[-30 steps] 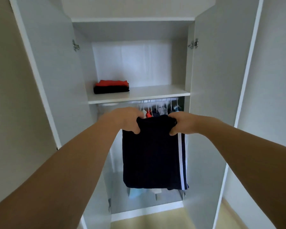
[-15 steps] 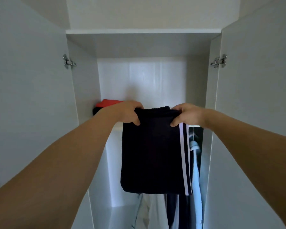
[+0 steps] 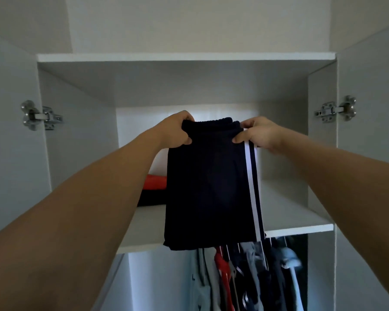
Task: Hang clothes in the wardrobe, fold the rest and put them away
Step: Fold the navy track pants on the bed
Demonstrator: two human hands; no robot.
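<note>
**Two hands raising one folded garment to the shelf**

We are lifting the folded dark trousers [image 3: 209, 187] higher than a second ago; they are now hanging level with the shelf [image 3: 296, 227], so putting away is near. Our left hand [image 3: 173, 131] and right hand [image 3: 259, 133] are each pinching a top corner at the waistband. We are counting one stack of two folded items [image 3: 154, 189] on the shelf, left, and several hanging clothes [image 3: 245, 277] below, too crowded to number.

Pale wall [image 3: 189, 21] above; two open white doors [image 3: 9, 153] on metal hinges [image 3: 39, 115], dim light inside
</note>
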